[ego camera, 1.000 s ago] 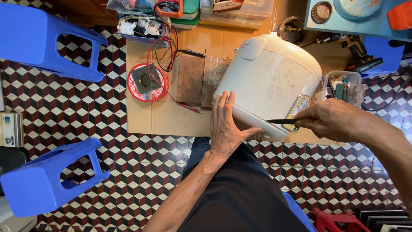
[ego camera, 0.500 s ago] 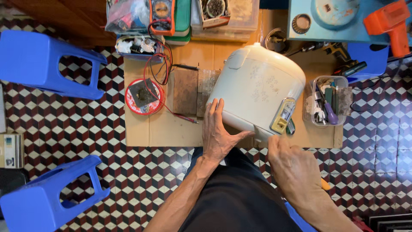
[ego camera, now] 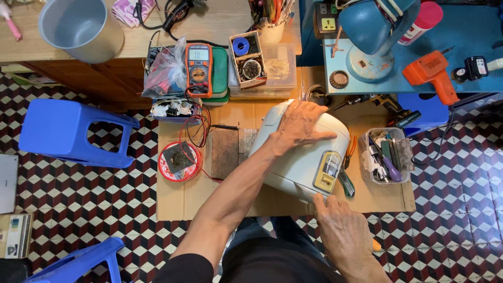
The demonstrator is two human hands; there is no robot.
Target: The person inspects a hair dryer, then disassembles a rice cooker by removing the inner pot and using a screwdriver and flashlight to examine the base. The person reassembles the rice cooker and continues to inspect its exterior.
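The white rice cooker [ego camera: 301, 152] sits on a low brown desk [ego camera: 183, 204], over a checked floor, right in front of the person. It is near the middle of the desk, with its yellow panel [ego camera: 327, 172] facing the person.

Half a second ago the left hand lay on the near side of the cooker. Now the left hand [ego camera: 299, 126] has gone up and lies flat on the top of the lid, with its fingers [ego camera: 319, 116] spread apart and pressing down, not closed around anything. The right hand [ego camera: 340, 230] was low and off the cooker; now it has come up to the near bottom edge, just under the yellow panel. Its fingertips touch the cooker there. A second ago this hand held a thin dark tool. No tool shows in it now, and its fingers look loose and empty.

So it looks like the poking with the tool has stopped, and both hands are now holding the cooker itself, maybe to steady or turn it.

Green-handled pliers [ego camera: 347, 183] lie just beside the cooker. A clear box of tools [ego camera: 385, 157] stands to the right. An orange meter [ego camera: 198, 63] is at the back.
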